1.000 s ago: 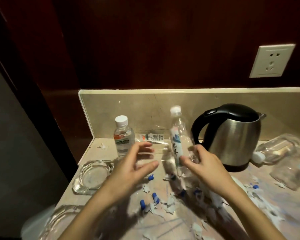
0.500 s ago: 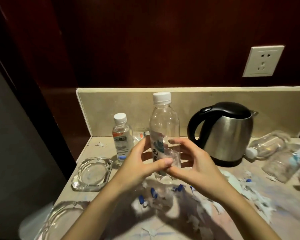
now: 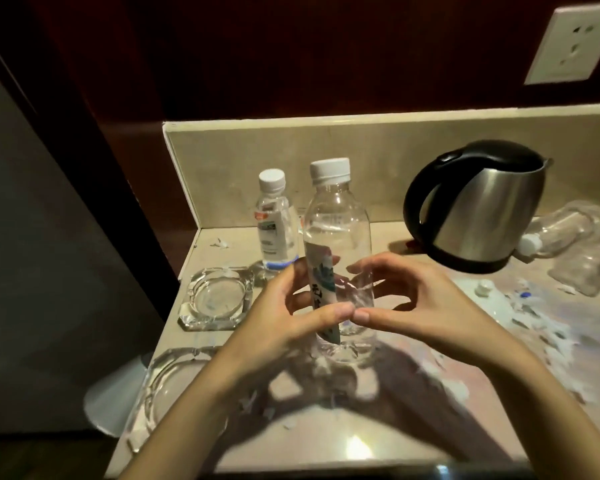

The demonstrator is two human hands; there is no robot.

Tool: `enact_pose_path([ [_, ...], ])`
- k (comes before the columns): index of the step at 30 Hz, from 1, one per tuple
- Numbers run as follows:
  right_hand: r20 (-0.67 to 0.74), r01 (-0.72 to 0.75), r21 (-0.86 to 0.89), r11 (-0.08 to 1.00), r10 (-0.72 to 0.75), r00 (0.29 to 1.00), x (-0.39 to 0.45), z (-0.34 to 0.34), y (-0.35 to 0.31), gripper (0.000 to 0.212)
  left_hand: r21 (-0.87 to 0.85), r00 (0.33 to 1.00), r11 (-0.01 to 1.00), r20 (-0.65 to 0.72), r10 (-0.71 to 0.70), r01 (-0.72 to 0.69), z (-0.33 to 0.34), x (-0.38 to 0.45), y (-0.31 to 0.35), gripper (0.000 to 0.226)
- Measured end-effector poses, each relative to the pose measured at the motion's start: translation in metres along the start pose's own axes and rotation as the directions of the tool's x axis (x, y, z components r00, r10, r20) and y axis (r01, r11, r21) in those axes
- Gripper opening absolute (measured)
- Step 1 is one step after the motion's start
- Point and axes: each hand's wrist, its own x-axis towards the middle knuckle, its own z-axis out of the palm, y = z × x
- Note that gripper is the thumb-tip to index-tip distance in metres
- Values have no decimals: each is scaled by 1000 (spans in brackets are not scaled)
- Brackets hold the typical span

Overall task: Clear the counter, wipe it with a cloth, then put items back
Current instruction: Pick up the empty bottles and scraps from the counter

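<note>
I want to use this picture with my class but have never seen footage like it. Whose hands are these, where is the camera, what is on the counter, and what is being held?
There is no machine here: a person wears a wide-angle camera on the head, looking down at their own hands. The left hand and right hand both curl round an upright clear plastic bottle with a white cap. On the counter stand a smaller capped bottle and a steel electric kettle. Two glass ashtrays sit at the left, empty bottles lie at the right, and torn paper scraps are scattered about.
</note>
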Motion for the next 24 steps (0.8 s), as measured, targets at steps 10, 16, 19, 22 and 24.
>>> enact_pose_path([
  [10, 43, -62, 36, 997, 61, 997, -46, 44, -14, 55, -23, 1000, 1000, 7, -18, 18, -7, -64, -4, 50],
  [16, 129, -34, 47, 998, 27, 991, -86, 71, -17, 54, 133, 998, 991, -62, 14, -6, 0, -123, -7, 65],
  [19, 195, -29, 71, 997, 14, 981, -112, 88, -12, 52, 134, 993, 991, -115, 29, -13, 7, -160, -16, 65],
  [22, 279, -28, 96, 995, 0, 960, -137, 106, -9, 50, 121, 993, 992, -118, -5, 19, 9, -199, -27, 66],
  [24, 303, -33, 136, 990, -10, 953, -152, 119, -12, 49, 121, 992, 991, -117, -42, 56, 8, -226, -36, 65],
])
